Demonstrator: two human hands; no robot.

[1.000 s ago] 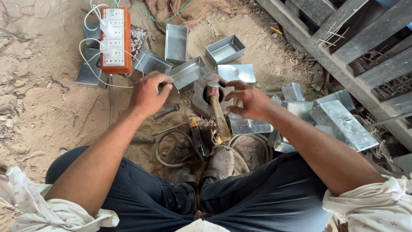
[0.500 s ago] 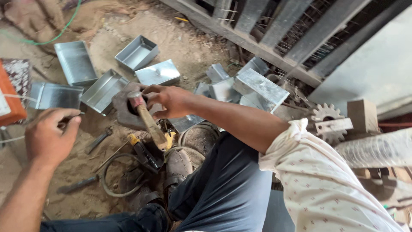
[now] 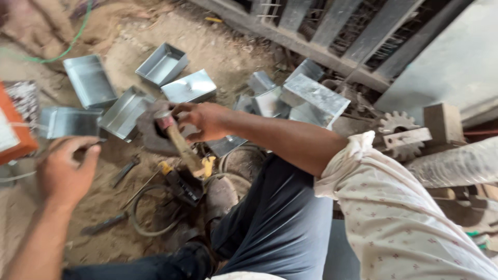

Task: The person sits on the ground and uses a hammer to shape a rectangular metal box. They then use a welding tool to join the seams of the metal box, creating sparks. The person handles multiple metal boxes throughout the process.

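Note:
My right hand [image 3: 207,122] grips a hammer [image 3: 176,140] close to its head. The wooden handle slants down toward my knee, and the head sits over a dark metal block [image 3: 148,137] on the sandy ground. My left hand [image 3: 65,168] hovers at the left, blurred, with fingers loosely curled, just below a shiny sheet-metal tray [image 3: 67,122]. Whether it holds anything cannot be made out. More folded metal trays [image 3: 124,111] lie around the block.
More trays lie farther out [image 3: 91,80] [image 3: 162,63] [image 3: 314,96]. An orange box [image 3: 13,124] sits at the left edge. A chisel [image 3: 124,171], a cable loop [image 3: 148,210] and a yellow-handled tool [image 3: 179,179] lie by my legs. A gear wheel [image 3: 397,129], wooden block [image 3: 443,122] and metal grating [image 3: 321,26] stand at the right and rear.
The view has swung to the right. My left hand has come off the tray by the block and drawn back to the left. My right hand still holds the hammer.

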